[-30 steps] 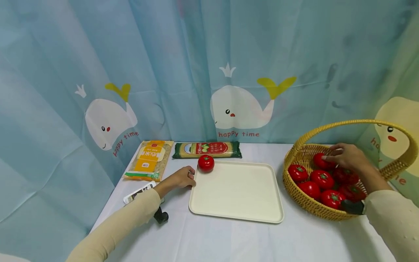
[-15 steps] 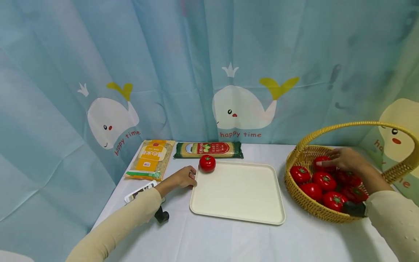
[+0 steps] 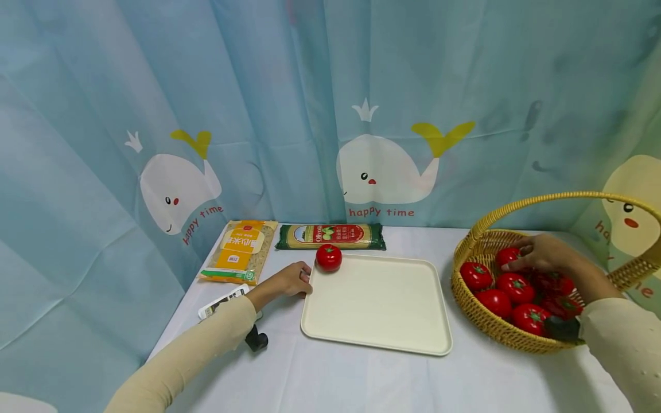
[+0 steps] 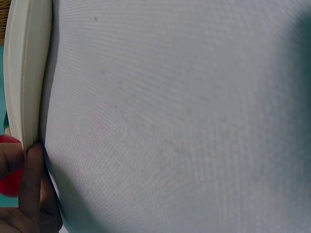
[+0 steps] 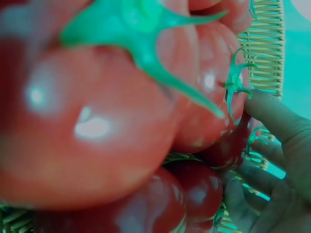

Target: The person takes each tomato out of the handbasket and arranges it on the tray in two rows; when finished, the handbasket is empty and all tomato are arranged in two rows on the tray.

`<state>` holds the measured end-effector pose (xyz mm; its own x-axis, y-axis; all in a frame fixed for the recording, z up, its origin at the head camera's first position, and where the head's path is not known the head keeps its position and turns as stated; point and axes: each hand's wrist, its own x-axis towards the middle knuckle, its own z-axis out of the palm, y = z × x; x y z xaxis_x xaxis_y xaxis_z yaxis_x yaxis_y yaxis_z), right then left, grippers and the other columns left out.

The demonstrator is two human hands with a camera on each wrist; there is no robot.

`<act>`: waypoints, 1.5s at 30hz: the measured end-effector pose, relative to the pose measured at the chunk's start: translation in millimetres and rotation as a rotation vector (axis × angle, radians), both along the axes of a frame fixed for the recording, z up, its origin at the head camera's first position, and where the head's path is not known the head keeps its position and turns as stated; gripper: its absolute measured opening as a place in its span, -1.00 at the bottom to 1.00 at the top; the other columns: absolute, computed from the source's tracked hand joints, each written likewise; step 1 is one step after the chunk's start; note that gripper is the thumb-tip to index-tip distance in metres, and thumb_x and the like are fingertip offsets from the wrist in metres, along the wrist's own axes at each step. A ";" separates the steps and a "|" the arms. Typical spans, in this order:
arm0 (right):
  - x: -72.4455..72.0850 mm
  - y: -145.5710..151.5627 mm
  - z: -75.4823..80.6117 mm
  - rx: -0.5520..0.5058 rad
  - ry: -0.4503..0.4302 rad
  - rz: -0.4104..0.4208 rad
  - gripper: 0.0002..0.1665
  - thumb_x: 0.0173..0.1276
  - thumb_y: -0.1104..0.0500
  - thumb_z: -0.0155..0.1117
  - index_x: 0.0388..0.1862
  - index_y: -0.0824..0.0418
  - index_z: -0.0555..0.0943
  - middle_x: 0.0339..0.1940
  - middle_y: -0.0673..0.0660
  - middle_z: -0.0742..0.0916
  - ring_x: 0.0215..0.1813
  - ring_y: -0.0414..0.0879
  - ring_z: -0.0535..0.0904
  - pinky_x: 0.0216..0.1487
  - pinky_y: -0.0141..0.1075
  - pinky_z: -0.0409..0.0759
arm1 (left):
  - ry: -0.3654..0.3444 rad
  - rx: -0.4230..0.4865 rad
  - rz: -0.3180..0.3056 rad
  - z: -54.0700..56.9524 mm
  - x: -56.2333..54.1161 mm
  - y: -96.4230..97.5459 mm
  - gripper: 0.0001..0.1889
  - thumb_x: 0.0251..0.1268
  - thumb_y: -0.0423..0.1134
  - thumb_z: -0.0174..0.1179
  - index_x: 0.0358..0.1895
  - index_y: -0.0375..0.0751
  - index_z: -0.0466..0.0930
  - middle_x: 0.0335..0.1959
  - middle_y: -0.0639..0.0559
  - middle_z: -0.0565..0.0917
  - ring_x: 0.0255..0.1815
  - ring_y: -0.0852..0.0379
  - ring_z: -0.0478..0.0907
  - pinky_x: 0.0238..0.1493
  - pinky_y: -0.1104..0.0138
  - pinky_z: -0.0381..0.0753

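My left hand (image 3: 290,279) pinches the left edge of the cream tray (image 3: 377,304); in the left wrist view the thumb and fingers (image 4: 32,179) meet at its rim. A red tomato (image 3: 329,257) sits on the tray's far left corner, beside that hand. On the right, my right hand (image 3: 547,255) reaches into the wicker basket (image 3: 477,321), its fingers and thumb (image 5: 272,114) curled round a tomato (image 3: 506,256) at the back. Several more tomatoes (image 3: 515,288) lie around it, and a large one (image 5: 97,136) fills much of the right wrist view.
A yellow bag of grain (image 3: 239,251) and a green-ended pasta packet (image 3: 330,236) lie along the back of the table. A white bottle-like item (image 3: 222,301) lies partly behind the left sleeve. The basket's tall handle (image 3: 547,197) arches over the right hand.
The right hand's thumb has slid lower over the front of the back tomato, and the fingers have settled round it. The left hand stays at the tray; the whole view shifts slightly.
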<state>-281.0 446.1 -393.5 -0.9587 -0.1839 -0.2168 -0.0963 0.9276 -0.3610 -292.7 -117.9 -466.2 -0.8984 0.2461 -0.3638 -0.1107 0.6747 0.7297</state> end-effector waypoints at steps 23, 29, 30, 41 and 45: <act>16.8 -2.4 17.6 -0.036 0.150 -0.064 -0.08 0.24 -0.14 0.46 0.27 0.53 0.39 0.11 0.69 0.53 0.03 0.52 0.52 -0.13 0.20 0.62 | 0.001 0.005 -0.021 0.1 0.3 -0.9 -0.56 0.12 -0.47 0.34 0.08 -0.37 0.44 -0.34 -0.03 0.50 -0.43 0.14 0.53 -0.39 0.38 0.66; 24.4 -10.8 22.1 -0.079 0.154 -0.061 -0.12 0.30 -0.11 0.42 0.33 0.47 0.36 0.18 0.69 0.47 0.05 0.50 0.50 -0.28 0.01 0.64 | -0.002 -0.015 -0.015 0.2 1.8 -3.4 -0.55 0.14 -0.44 0.34 0.10 -0.34 0.43 -0.30 -0.06 0.53 -0.40 0.12 0.56 -0.34 0.37 0.64; 25.7 -11.9 22.3 -0.088 0.151 -0.060 -0.13 0.30 -0.10 0.41 0.33 0.46 0.36 0.19 0.68 0.47 0.03 0.47 0.51 -0.31 -0.04 0.63 | -0.001 -0.015 -0.015 0.2 2.0 -3.6 -0.55 0.14 -0.44 0.34 0.10 -0.34 0.43 -0.30 -0.07 0.53 -0.40 0.12 0.56 -0.34 0.37 0.65; 38.4 -25.7 25.8 -0.140 0.216 -0.018 -0.18 0.25 -0.05 0.48 0.35 0.34 0.44 0.05 0.43 0.67 -0.07 0.05 0.60 -0.25 -0.24 0.56 | 0.018 0.009 -0.023 0.6 0.5 -3.5 -0.56 0.13 -0.46 0.34 0.09 -0.37 0.44 -0.31 -0.06 0.52 -0.40 0.13 0.55 -0.34 0.36 0.68; 42.2 -30.0 27.1 -0.138 0.246 -0.003 -0.19 0.21 -0.04 0.52 0.33 0.33 0.48 0.01 0.37 0.69 -0.10 -0.06 0.55 -0.26 -0.28 0.55 | 0.009 -0.001 -0.024 -2.0 -0.1 -4.3 -0.55 0.14 -0.45 0.34 0.11 -0.36 0.43 -0.31 -0.05 0.52 -0.40 0.13 0.56 -0.34 0.37 0.68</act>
